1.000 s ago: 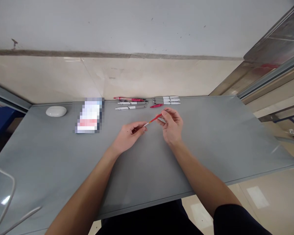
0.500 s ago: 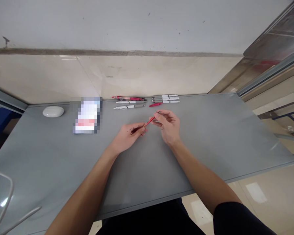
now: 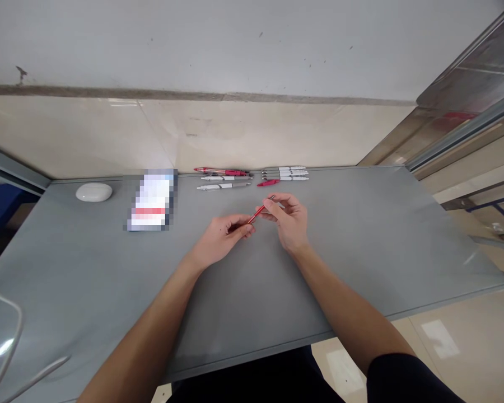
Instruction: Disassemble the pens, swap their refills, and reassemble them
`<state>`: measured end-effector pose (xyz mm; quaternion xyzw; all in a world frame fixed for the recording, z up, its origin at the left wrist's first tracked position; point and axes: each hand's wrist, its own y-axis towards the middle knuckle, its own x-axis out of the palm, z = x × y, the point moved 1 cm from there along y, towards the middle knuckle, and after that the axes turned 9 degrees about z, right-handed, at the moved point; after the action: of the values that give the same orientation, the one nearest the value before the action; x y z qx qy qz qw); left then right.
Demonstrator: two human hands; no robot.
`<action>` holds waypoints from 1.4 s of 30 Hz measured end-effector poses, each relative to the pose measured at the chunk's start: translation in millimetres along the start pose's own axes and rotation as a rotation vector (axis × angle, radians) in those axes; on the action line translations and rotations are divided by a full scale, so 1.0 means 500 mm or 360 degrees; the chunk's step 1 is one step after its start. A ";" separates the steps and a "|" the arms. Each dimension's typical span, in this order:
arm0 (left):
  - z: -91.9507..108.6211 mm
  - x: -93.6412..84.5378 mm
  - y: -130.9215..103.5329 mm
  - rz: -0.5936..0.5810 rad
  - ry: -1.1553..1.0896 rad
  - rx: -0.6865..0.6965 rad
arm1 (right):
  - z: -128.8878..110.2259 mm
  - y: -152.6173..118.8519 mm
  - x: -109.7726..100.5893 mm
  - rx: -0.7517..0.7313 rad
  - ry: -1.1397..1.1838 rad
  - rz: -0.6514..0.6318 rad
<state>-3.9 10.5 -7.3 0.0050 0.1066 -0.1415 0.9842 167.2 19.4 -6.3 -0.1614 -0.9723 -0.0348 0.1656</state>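
Between my hands, over the middle of the grey table point(image 3: 235, 296), is a slim red pen point(image 3: 258, 212), tilted up to the right. My left hand point(image 3: 227, 235) pinches its lower end between thumb and fingers. My right hand point(image 3: 289, 218) closes on its upper end, where a dark tip shows by the thumb. Beyond my hands lie white and grey pens point(image 3: 222, 186) and red pens point(image 3: 218, 170) on the left. Several more white and grey pens point(image 3: 292, 173) sit side by side on the right, with a short red pen part point(image 3: 269, 183) just in front of them.
A phone point(image 3: 153, 198) with a blurred screen lies left of the pens, and a white rounded case point(image 3: 94, 192) is farther left. White cable point(image 3: 19, 324) curves over the front left corner. A tiled wall point(image 3: 269, 131) borders the table's back edge.
Both hands keep hold of the red pen in almost the same pose. The whole view has shifted slightly, with the scene sitting a little lower.
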 end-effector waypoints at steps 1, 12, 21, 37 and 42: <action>0.000 0.000 0.000 -0.0001 0.0012 -0.0004 | 0.000 0.000 0.000 0.0001 0.0007 -0.0001; 0.004 -0.004 0.004 -0.0014 -0.0137 -0.0033 | 0.000 0.004 -0.009 0.0123 -0.0137 -0.0184; 0.006 -0.025 0.010 0.0081 -0.0297 -0.0184 | -0.006 0.035 -0.039 -0.0041 -0.0597 -0.0166; -0.010 -0.035 0.020 0.0273 -0.0749 -0.0344 | -0.038 0.161 -0.028 -0.1244 -0.2659 -0.0791; -0.015 -0.033 0.023 0.0300 -0.0724 -0.0329 | -0.034 0.177 -0.014 -0.1363 -0.2754 -0.0889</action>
<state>-17.6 26.5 -11.2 -0.1174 -0.1043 -0.0352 0.9870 207.5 98.9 8.8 0.0567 -0.6669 -0.2899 -0.6841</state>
